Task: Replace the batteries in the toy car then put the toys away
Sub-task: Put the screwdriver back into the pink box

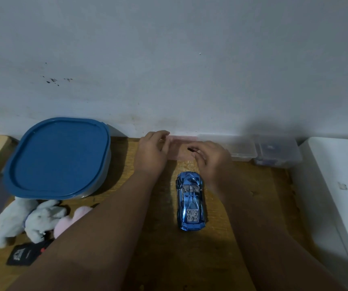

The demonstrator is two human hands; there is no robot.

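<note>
Forearms (105, 238) are reaching past the upright toy car (190, 201) to the pink box (180, 153) just beyond it, left hand (151, 153) gripping its edge, right hand (212, 159) pinching a small dark bit (191, 149), so battery swapping is seemingly only beginning.

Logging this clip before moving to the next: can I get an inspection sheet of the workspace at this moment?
Surface: wooden table.
Job's things: blue toy car on its wheels, untouched; pink box by the wall; grey plush and pink plush at left.
Clutter: blue-lidded container, lid on; clear box; darker clear box; black pouch.
Hands: left hand grips the pink box's end; right hand pinches a small dark item, too blurred to identify.
Cables: nothing seen.
Surroundings: pale wall; white surface at right.
</note>
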